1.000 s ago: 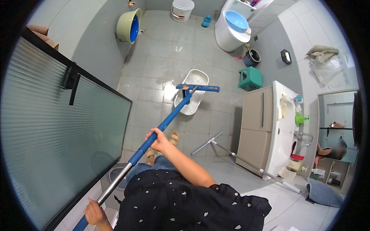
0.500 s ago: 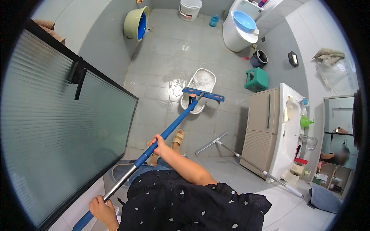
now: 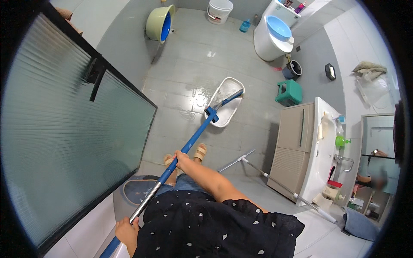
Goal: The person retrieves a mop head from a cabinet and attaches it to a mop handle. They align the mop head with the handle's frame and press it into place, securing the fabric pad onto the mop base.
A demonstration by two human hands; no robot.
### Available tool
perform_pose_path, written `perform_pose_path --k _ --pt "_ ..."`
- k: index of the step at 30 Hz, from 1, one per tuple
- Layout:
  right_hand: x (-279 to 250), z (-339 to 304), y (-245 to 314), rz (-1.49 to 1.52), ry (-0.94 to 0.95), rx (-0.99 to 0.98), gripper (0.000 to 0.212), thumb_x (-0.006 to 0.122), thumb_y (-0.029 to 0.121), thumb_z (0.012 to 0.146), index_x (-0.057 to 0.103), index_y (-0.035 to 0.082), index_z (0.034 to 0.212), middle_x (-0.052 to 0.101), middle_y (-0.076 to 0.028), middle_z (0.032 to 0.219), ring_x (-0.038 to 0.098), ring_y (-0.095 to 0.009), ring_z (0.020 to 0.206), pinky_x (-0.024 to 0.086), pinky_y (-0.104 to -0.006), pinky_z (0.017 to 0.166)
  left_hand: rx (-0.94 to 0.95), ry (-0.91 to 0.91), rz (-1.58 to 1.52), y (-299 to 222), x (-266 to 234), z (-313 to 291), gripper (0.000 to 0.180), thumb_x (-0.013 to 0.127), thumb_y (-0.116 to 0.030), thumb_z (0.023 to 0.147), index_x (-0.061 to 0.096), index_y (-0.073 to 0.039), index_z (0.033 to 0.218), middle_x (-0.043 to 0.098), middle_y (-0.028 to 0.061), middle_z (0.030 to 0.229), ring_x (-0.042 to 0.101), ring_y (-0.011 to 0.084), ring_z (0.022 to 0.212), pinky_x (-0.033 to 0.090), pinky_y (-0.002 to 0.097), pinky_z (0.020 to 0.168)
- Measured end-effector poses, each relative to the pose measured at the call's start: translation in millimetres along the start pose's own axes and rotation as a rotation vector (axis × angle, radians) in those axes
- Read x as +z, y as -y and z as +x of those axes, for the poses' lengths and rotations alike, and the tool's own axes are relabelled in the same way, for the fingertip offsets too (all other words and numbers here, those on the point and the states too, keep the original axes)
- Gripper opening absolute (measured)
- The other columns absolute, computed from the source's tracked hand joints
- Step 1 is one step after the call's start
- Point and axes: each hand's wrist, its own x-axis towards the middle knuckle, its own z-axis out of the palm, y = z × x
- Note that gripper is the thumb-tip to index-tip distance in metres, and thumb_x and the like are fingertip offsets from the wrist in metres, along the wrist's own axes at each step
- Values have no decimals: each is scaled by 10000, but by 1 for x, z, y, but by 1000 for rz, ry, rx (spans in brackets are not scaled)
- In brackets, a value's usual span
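Note:
A flat mop [image 3: 197,135] with a blue and silver pole slants across my body, and both hands hold it. My right hand [image 3: 180,158] is wrapped round the blue middle of the pole. Lower down, my left hand [image 3: 127,232] grips near the join of the silver and blue sections. At the far end, the narrow blue mop head [image 3: 232,96] is tilted over a white oblong tub [image 3: 223,124] on the floor. Whether the head touches the tub's bottom I cannot tell.
A squeegee [image 3: 249,161] leans against the washbasin cabinet [image 3: 289,148] on the right. Left stands a ribbed glass door [image 3: 77,142]. Farther off are a green stool [image 3: 289,93], a toilet [image 3: 263,45], a white bucket [image 3: 219,12] and a yellow-green basin [image 3: 155,25]. The floor tiles [image 3: 189,77] look wet.
The mop head has swung from lying crosswise over the tub to slanting toward its far right end. My left hand and the pole's lower end have shifted right in the view.

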Motion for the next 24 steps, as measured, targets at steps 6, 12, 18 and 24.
perform_pose_path --k 6,12,18,24 --pt "-4 -3 -63 -139 63 2 73 586 40 795 518 21 778 523 -100 611 558 -216 529 501 -373 464 23 -28 -43 59 12 -25 446 634 -475 758 560 -40 703 570 140 703 540 356 723 416 453 643" --pt "-1 -65 -101 -250 158 171 176 572 121 835 504 32 971 596 -132 777 651 -267 685 565 -414 599 -6 -12 -41 128 2 -53 544 561 -575 795 548 -36 721 547 139 698 515 343 713 391 452 650" --pt "18 -105 -131 -231 290 291 228 566 130 845 491 20 1030 595 -141 849 655 -287 732 568 -457 631 4 0 5 169 -50 -47 519 624 -528 771 548 -16 728 533 122 678 490 330 680 373 439 609" --pt "28 -133 -131 -136 289 247 256 574 119 824 480 6 1033 586 -147 846 648 -286 711 583 -430 640 -111 288 73 140 -124 -28 307 624 -337 836 621 -55 958 625 155 818 564 339 825 445 451 722"
